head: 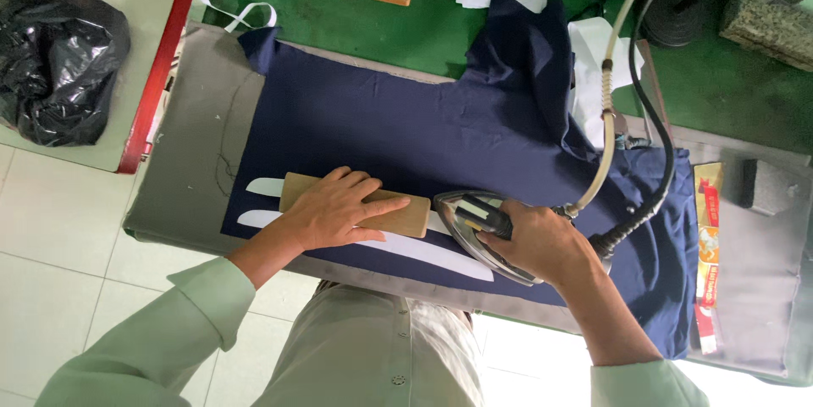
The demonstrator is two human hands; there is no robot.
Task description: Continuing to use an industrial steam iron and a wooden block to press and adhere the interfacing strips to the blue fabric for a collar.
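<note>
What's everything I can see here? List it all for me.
Fabric: one, navy, spread on the grey pressing table.
Wooden block: one, tan, on the fabric, under the left hand.
White strips: two, on the fabric beside the block.
Iron: one, silver, on the fabric, with hose and black cord.
Plastic bag: one, black, upper left.
Green surface: behind the table.
Left hand: pressing the block.
Right hand: gripping the iron's handle.
</note>
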